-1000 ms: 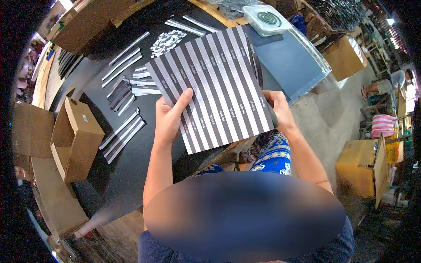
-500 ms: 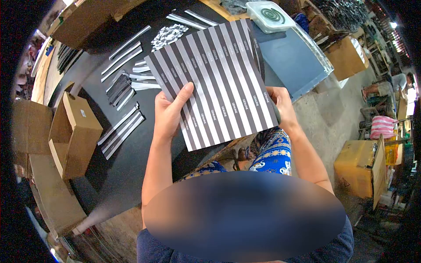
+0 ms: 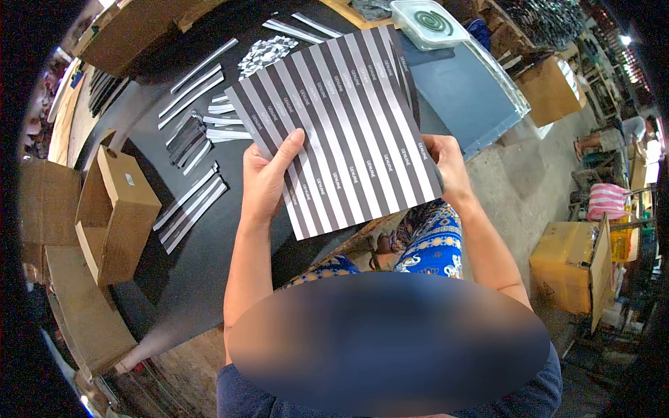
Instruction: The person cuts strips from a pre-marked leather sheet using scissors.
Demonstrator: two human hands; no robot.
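Observation:
A large sheet (image 3: 341, 125) striped dark and silver, with small printed words on the stripes, is held up over the black table (image 3: 209, 258). My left hand (image 3: 265, 182) grips its lower left edge, thumb lying across the front. At the sheet's right edge my right hand (image 3: 446, 167) holds it, fingers mostly behind the paper. More sheets seem stacked behind the front one.
Cut silver and dark strips (image 3: 188, 202) lie in groups on the table's left, with a checkered pile (image 3: 266, 51) farther back. An open cardboard box (image 3: 115, 212) stands at the left. A grey board (image 3: 463, 97) and a white tray with a green coil (image 3: 426, 22) lie beyond. A yellow box (image 3: 568, 265) sits on the floor at right.
The sheet and both hands have shifted slightly up and left in view. The grip is unchanged.

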